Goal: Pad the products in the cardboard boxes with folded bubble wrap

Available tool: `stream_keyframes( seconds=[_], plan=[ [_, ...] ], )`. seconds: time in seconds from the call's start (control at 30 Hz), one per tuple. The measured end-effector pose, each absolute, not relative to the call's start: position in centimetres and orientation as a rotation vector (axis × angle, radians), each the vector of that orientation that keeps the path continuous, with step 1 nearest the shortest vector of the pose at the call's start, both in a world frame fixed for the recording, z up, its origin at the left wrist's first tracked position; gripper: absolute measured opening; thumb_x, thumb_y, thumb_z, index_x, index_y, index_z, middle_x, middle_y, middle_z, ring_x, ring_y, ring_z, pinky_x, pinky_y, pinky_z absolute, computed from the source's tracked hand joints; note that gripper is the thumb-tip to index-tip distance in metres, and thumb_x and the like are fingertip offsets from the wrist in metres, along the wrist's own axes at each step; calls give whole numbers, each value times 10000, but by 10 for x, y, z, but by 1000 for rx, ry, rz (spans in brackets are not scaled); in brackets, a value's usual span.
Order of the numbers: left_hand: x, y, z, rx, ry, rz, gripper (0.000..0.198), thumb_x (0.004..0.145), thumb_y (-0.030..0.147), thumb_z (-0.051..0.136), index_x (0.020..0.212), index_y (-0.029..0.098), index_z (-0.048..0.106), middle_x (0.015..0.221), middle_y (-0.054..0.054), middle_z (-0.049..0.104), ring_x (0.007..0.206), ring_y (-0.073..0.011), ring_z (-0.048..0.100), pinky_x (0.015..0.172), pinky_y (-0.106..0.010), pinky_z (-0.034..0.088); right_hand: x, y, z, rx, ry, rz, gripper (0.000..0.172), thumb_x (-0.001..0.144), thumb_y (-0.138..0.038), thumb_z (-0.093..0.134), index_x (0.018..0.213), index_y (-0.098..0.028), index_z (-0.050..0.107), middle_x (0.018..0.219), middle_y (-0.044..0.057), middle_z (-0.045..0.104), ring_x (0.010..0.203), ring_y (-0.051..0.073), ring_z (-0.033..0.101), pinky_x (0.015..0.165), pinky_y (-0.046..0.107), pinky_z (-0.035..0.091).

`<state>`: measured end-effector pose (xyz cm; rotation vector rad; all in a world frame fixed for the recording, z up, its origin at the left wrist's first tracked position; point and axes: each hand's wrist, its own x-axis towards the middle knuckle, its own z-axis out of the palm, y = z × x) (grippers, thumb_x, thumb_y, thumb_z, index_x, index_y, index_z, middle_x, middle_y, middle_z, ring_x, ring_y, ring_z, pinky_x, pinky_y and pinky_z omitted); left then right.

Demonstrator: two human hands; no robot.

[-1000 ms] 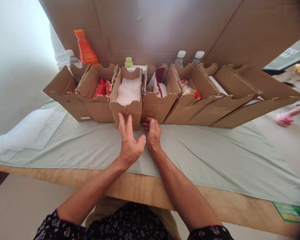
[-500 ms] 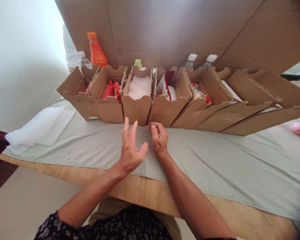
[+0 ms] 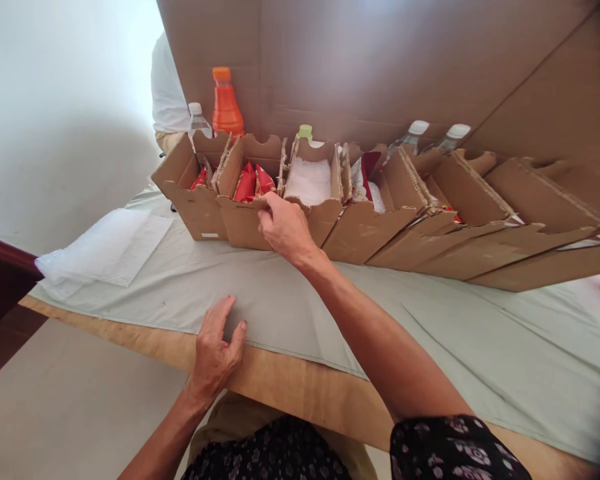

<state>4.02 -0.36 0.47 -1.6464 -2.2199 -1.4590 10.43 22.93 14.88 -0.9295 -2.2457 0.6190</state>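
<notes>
A row of open cardboard boxes [image 3: 249,225] stands along the back of the cloth-covered table. My right hand [image 3: 286,227] is at the front rim of the second box from the left, index finger over the edge and thumb against the outer wall, closed on the cardboard. Close to its fingertips, red packets [image 3: 245,183] lie inside that box. Folded bubble wrap [image 3: 309,181] fills the third box, and a white and maroon packet [image 3: 364,177] leans in the fourth. My left hand [image 3: 217,343] hovers by the table's front edge, fingers apart and holding nothing.
Sheets of bubble wrap [image 3: 100,250] lie on the green cloth [image 3: 190,287] at the left. Behind the boxes stand an orange bottle [image 3: 227,107], clear bottles [image 3: 414,135] with white caps and a green-capped one [image 3: 305,131], before a tall cardboard panel [image 3: 360,60]. A person's white sleeve [image 3: 167,87] shows behind it.
My right hand has moved up and left from the cloth to the second box's rim. My left hand has drawn back toward the table's front edge. The view has shifted left.
</notes>
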Motion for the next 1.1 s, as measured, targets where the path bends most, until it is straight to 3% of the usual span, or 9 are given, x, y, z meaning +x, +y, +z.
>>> stream_keyframes(
  seconds=[0.1, 0.27, 0.5, 0.57, 0.67, 0.8, 0.87, 0.97, 1.1],
  plan=[
    [42, -8, 9, -1441, -2265, -1641, 504, 984, 289, 603, 1474, 194, 534, 1429, -164, 634, 1350, -299, 597, 1147, -506, 491, 110, 211, 148, -889, -2195, 733, 227, 976, -192, 479, 979, -225, 704, 669, 11, 692, 631, 196, 654, 693, 319, 508],
    [39, -9, 8, -1176, -2129, -2069, 649, 984, 310, 637, 1579, 229, 391, 1637, -166, 420, 1550, -297, 378, 1278, -491, 313, 183, 144, 150, -695, -2219, 878, 181, 989, -190, 515, 988, -245, 687, 695, -35, 719, 613, 145, 670, 660, 269, 497],
    [50, -17, 13, -1242, -2175, -2182, 731, 926, 311, 719, 1580, 258, 396, 1642, -150, 423, 1526, -312, 416, 1260, -492, 340, 336, 136, 162, -943, -2113, 789, 143, 981, -344, 610, 1022, -312, 743, 771, 19, 746, 636, 174, 697, 598, 301, 560],
    [61, -22, 18, -1323, -2221, -2236, 767, 921, 303, 723, 1599, 284, 366, 1663, -138, 398, 1521, -319, 422, 1253, -497, 348, 370, 138, 158, -1103, -1972, 768, 228, 969, -385, 632, 1161, -300, 723, 827, 31, 750, 706, 186, 710, 664, 317, 598],
    [75, -27, 26, -1437, -2341, -2277, 752, 898, 319, 743, 1573, 279, 413, 1615, -131, 461, 1474, -327, 476, 1247, -502, 353, 409, 131, 141, -1160, -1898, 842, 560, 945, -463, 659, 1465, -285, 551, 1074, 79, 775, 989, 241, 751, 846, 371, 636],
    [88, -26, 35, -1537, -2469, -2296, 668, 877, 363, 759, 1489, 258, 511, 1487, -112, 578, 1420, -321, 524, 1250, -483, 345, 424, 111, 102, -1088, -2152, 874, 692, 909, -544, 692, 1511, -246, 525, 1389, 148, 675, 1291, 332, 649, 977, 445, 614],
    [92, -22, 40, -1550, -2481, -2320, 594, 902, 384, 737, 1450, 259, 544, 1456, -101, 598, 1393, -299, 546, 1224, -449, 379, 414, 104, 85, -1043, -2241, 863, 621, 904, -574, 693, 1410, -224, 611, 1326, 149, 706, 1242, 350, 668, 986, 481, 605],
    [96, -9, 47, -1532, -2445, -2345, 455, 952, 392, 692, 1375, 257, 589, 1397, -83, 633, 1315, -250, 599, 1150, -381, 446, 389, 101, 74, -1116, -2215, 716, 474, 936, -597, 638, 1168, -188, 695, 1050, 133, 765, 911, 307, 727, 835, 461, 621],
    [96, 26, 56, -1649, -2322, -2326, 365, 970, 375, 663, 1309, 250, 610, 1308, -66, 669, 1178, -211, 656, 1020, -328, 522, 375, 117, 79, -1223, -2111, 602, 438, 937, -620, 617, 938, -185, 672, 841, 92, 738, 566, 194, 586, 612, 365, 542]
  ],
)
